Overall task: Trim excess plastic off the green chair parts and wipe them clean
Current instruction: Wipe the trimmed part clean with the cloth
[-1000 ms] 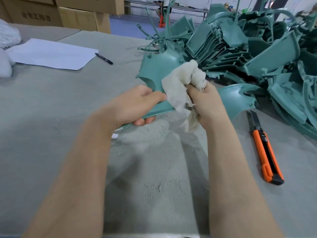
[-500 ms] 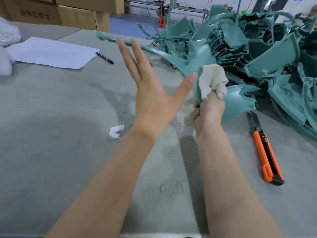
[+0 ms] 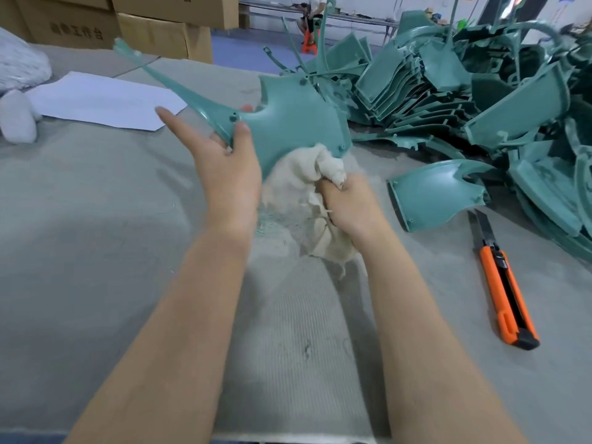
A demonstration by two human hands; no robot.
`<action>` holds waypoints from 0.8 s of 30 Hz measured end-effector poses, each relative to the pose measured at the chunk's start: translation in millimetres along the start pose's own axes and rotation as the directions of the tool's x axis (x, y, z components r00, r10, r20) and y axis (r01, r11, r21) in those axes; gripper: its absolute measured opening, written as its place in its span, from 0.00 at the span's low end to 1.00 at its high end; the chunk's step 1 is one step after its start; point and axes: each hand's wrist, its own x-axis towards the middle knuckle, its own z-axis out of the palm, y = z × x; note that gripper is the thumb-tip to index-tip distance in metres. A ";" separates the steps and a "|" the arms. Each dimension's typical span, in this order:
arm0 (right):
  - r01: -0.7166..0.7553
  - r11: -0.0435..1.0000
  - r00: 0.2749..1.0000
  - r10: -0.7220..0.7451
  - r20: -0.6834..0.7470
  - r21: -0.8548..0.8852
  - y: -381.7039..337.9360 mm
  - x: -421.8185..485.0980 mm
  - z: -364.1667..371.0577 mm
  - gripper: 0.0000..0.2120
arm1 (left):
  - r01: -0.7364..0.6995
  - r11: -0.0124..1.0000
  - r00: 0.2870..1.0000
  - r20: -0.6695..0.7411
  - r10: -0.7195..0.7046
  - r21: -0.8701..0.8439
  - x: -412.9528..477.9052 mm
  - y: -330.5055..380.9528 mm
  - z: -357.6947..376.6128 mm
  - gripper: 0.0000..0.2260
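A green chair part (image 3: 294,123) is held up over the table, its long thin arm reaching up and left to a tip near the boxes. My left hand (image 3: 221,168) holds it at the base of that arm, thumb on the near face and fingers behind. My right hand (image 3: 352,203) grips a bunched cream cloth (image 3: 298,174) and holds it against the part's lower edge. Part of the cloth hangs below my right hand.
A large pile of green chair parts (image 3: 464,91) fills the right back of the table, with one curved part (image 3: 432,190) lying nearer. An orange utility knife (image 3: 503,283) lies at the right. White paper (image 3: 105,100), white bags (image 3: 19,65) and cardboard boxes (image 3: 160,27) are at left and back.
My left hand let go of the part and opened in the air, then took hold again at the thin arm. The part was turned, and the cloth moved to its lower edge.
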 end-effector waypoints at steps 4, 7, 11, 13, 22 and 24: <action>0.003 0.985 0.932 0.060 -0.358 0.173 -1.4 3.9 -25.7 0.06 | 0.017 0.999 1.000 -0.007 -0.017 -0.045 11.6 3.6 -11.7 0.11; 0.074 0.961 0.837 0.086 -0.541 0.267 -5.8 -1.2 -33.4 0.19 | 0.094 0.990 0.994 0.062 -0.088 -0.103 8.1 2.8 -9.1 0.07; 0.184 0.982 0.821 -0.181 -0.541 -0.050 -20.1 -15.8 -17.8 0.27 | 0.216 0.970 0.967 0.163 -0.196 -0.109 -1.0 -0.7 4.0 0.06; 0.219 0.958 0.871 -0.278 -0.405 -0.187 -26.2 -21.5 -1.3 0.27 | 0.250 0.960 0.951 0.218 -0.219 -0.127 -6.5 -2.3 11.6 0.06; 0.612 0.779 0.787 -0.617 0.009 -0.134 -39.2 -40.4 45.4 0.23 | 0.635 0.672 0.745 0.533 -0.402 -0.382 4.9 12.4 -11.2 0.26; 0.603 0.779 0.762 -0.626 -0.165 -0.171 -34.8 -34.2 44.8 0.20 | 0.654 0.637 0.736 0.539 -0.409 -0.409 3.3 12.5 -5.7 0.27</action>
